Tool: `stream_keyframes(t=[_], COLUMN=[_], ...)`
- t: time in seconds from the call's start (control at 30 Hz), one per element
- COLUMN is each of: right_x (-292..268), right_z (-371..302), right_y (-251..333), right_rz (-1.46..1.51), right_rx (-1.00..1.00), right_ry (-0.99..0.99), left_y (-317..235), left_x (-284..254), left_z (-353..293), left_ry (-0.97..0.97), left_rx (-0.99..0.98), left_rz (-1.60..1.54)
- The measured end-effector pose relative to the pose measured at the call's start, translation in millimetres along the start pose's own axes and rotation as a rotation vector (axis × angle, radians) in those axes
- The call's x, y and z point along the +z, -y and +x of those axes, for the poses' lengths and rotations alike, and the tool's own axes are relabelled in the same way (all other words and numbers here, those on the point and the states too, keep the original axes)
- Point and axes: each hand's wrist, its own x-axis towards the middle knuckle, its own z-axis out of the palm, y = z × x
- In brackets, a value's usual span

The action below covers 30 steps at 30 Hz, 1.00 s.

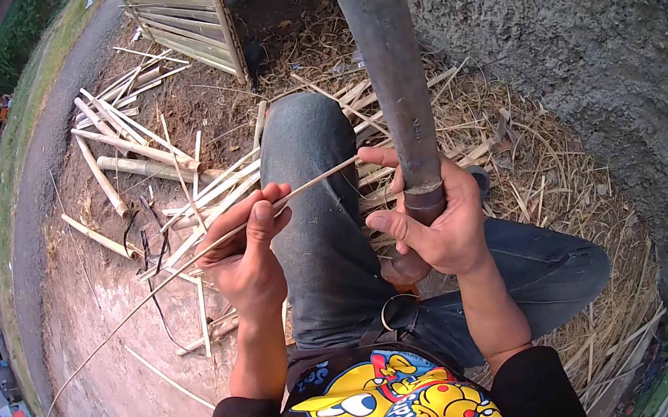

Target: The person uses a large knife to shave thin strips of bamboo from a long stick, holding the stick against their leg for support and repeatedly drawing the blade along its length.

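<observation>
My left hand (244,251) is closed round a long, thin bamboo strip (321,178), with the thumb laid along it. One end of the strip curves down toward the ground at the lower left. The other end reaches the outstretched index finger of my right hand (457,230), over my bent knee. That hand grips a machete (399,80) by its dark handle, its broad grey blade pointing up and away from me. Whether the strip touches the blade, I cannot tell.
Split bamboo pieces (144,163) lie scattered on the ground to the left. Shavings (551,169) cover the ground at right. A rough concrete wall (556,24) rises on the right. A slatted bamboo panel (183,12) stands at the far side.
</observation>
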Motion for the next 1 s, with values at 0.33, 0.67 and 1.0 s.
stream_keyframes(t=[0.33, 0.67, 1.0], right_x=[4.3, -41.2, -5.9], right_z=[13.1, 34.4, 5.5], right_y=[-39.6, -52.5, -33.8], right_rz=[-0.247, -0.298, -0.976], right_rx=[0.141, 0.129, -0.278], right_ry=[-0.08, -0.084, -0.009], left_y=[10.4, -38.7, -15.6], left_x=[0.2, -144.0, -83.4], left_z=[-20.1, 33.8, -7.5], left_ry=[0.064, 0.487, 0.418], left_rx=[-0.611, -0.017, -0.585], left_rz=[-0.128, 1.371, 0.741])
